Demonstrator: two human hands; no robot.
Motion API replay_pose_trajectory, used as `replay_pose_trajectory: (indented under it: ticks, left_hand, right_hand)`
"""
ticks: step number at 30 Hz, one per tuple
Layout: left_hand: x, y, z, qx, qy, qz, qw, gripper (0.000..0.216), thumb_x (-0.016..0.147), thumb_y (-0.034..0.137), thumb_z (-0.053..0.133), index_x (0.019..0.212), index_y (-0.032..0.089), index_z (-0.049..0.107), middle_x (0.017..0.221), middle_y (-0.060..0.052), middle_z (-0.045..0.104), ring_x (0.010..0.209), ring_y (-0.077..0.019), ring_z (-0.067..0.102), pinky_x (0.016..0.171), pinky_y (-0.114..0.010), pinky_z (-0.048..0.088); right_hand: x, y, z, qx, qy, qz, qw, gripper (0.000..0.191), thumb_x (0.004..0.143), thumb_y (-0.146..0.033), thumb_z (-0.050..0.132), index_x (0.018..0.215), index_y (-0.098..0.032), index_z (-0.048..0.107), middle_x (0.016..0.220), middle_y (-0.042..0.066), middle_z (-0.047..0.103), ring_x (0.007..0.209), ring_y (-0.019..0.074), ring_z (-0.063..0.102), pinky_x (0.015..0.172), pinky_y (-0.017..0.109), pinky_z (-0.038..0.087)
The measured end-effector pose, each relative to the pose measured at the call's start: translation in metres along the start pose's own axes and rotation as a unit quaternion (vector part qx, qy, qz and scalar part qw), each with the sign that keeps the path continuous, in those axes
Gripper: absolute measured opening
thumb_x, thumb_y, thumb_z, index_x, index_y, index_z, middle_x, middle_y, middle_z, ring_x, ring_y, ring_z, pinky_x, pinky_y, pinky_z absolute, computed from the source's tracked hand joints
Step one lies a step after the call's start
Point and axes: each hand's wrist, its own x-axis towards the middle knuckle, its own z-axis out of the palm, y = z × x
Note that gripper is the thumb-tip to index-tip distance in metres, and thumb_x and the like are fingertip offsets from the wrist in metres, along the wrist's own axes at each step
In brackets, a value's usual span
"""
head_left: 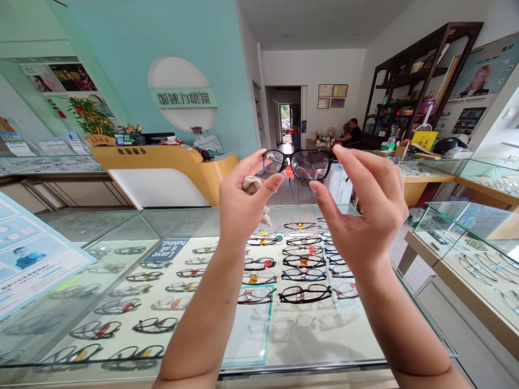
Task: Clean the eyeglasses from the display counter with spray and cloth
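A pair of dark-framed eyeglasses [311, 165] is held up in front of me, above a glass display case. My left hand [247, 197] pinches the left side of the frame between thumb and fingers. Tucked in that same hand is a crumpled pale cloth [254, 185], its lower end hanging below the thumb. My right hand [365, 200] grips the right side of the frame near the hinge, with the fingertips above and the thumb at the lower rim. Faint red marking shows on the right lens.
Below my hands, the glass display case [227, 373] holds rows of eyeglasses. A printed leaflet [36, 259] stands at left. Behind are a yellow-and-white counter [162, 183] and a seated person [352, 134] beside a dark shelf [421, 75]. Another glass case [478, 248] stands at right.
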Motion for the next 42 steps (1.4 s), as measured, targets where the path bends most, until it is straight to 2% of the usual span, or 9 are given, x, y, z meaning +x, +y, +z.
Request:
replay_pose_trajectory:
  ticks: [4, 8, 12, 15, 18, 24, 31, 36, 42]
  left_hand:
    - [-0.003, -0.004, 0.009, 0.008, 0.045, 0.040, 0.998, 0.077, 0.087, 0.072, 0.087, 0.147, 0.026, 0.074, 0.141, -0.016, 0.079, 0.077, -0.0180, 0.076, 0.050, -0.026, 0.055]
    - [-0.004, -0.013, 0.015, 0.031, 0.105, 0.114, 0.987, 0.073, 0.091, 0.067, 0.086, 0.150, 0.026, 0.069, 0.139, -0.015, 0.079, 0.114, -0.0287, 0.080, 0.080, -0.034, 0.066]
    - [-0.001, -0.025, 0.016, 0.050, 0.122, 0.163, 0.978, 0.074, 0.093, 0.062, 0.087, 0.154, 0.027, 0.065, 0.136, -0.013, 0.077, 0.130, -0.0330, 0.075, 0.107, -0.047, 0.063]
    - [0.000, -0.027, 0.016, 0.069, 0.127, 0.184, 0.972, 0.070, 0.094, 0.059, 0.087, 0.153, 0.027, 0.064, 0.134, -0.011, 0.076, 0.131, -0.0327, 0.074, 0.115, -0.051, 0.059]
    - [-0.003, -0.019, 0.017, 0.084, 0.136, 0.179, 0.971, 0.065, 0.095, 0.057, 0.087, 0.149, 0.027, 0.066, 0.129, -0.010, 0.077, 0.126, -0.0303, 0.076, 0.111, -0.048, 0.061]
    - [-0.012, 0.005, 0.017, 0.107, 0.156, 0.137, 0.972, 0.058, 0.091, 0.062, 0.088, 0.137, 0.031, 0.070, 0.131, -0.010, 0.075, 0.100, -0.0241, 0.079, 0.083, -0.039, 0.066]
    - [-0.018, 0.015, 0.013, 0.130, 0.177, 0.155, 0.963, 0.056, 0.085, 0.065, 0.092, 0.126, 0.032, 0.072, 0.123, -0.009, 0.074, 0.123, -0.0316, 0.070, 0.090, -0.045, 0.065]
    - [-0.020, 0.016, 0.010, 0.087, 0.140, 0.121, 0.979, 0.058, 0.087, 0.064, 0.091, 0.130, 0.031, 0.070, 0.124, -0.010, 0.070, 0.127, -0.0318, 0.066, 0.082, -0.041, 0.064]
    - [-0.021, 0.018, 0.011, 0.120, 0.167, 0.137, 0.969, 0.056, 0.085, 0.061, 0.094, 0.127, 0.032, 0.071, 0.124, -0.011, 0.069, 0.125, -0.0326, 0.066, 0.081, -0.042, 0.064]
  right_hand:
    - [-0.001, 0.002, 0.003, 0.009, 0.000, -0.005, 1.000, 0.054, 0.103, -0.028, 0.071, 0.156, -0.036, 0.065, 0.137, 0.012, 0.076, 0.133, 0.0360, 0.071, 0.109, 0.058, 0.061]
    - [-0.002, 0.003, 0.005, 0.028, -0.009, 0.008, 1.000, 0.054, 0.105, -0.027, 0.065, 0.159, -0.033, 0.061, 0.142, 0.013, 0.073, 0.135, 0.0349, 0.069, 0.102, 0.056, 0.066]
    - [-0.004, 0.008, 0.007, 0.039, -0.017, 0.027, 0.999, 0.049, 0.106, -0.030, 0.063, 0.155, -0.033, 0.064, 0.145, 0.012, 0.072, 0.135, 0.0338, 0.070, 0.104, 0.057, 0.066]
    - [-0.006, 0.010, 0.008, 0.056, -0.020, 0.041, 0.997, 0.048, 0.106, -0.031, 0.065, 0.154, -0.035, 0.066, 0.146, 0.012, 0.070, 0.136, 0.0341, 0.068, 0.107, 0.057, 0.064]
    - [-0.005, 0.009, 0.007, 0.072, -0.030, 0.063, 0.995, 0.051, 0.105, -0.032, 0.065, 0.155, -0.038, 0.066, 0.146, 0.012, 0.069, 0.138, 0.0355, 0.066, 0.107, 0.059, 0.063]
    - [-0.003, 0.006, 0.003, 0.107, -0.050, 0.122, 0.985, 0.051, 0.104, -0.031, 0.066, 0.155, -0.037, 0.067, 0.142, 0.012, 0.072, 0.121, 0.0309, 0.072, 0.097, 0.054, 0.067]
    - [-0.001, 0.011, 0.002, 0.119, -0.074, 0.136, 0.981, 0.047, 0.104, -0.034, 0.066, 0.151, -0.034, 0.071, 0.133, 0.010, 0.076, 0.111, 0.0260, 0.075, 0.090, 0.047, 0.066]
    - [-0.002, 0.013, 0.004, 0.123, -0.080, 0.139, 0.979, 0.045, 0.103, -0.033, 0.067, 0.147, -0.033, 0.074, 0.128, 0.010, 0.078, 0.109, 0.0258, 0.075, 0.089, 0.046, 0.065]
    - [-0.003, 0.014, 0.006, 0.117, -0.092, 0.141, 0.979, 0.041, 0.104, -0.035, 0.065, 0.143, -0.032, 0.076, 0.122, 0.009, 0.080, 0.109, 0.0258, 0.076, 0.090, 0.046, 0.065]
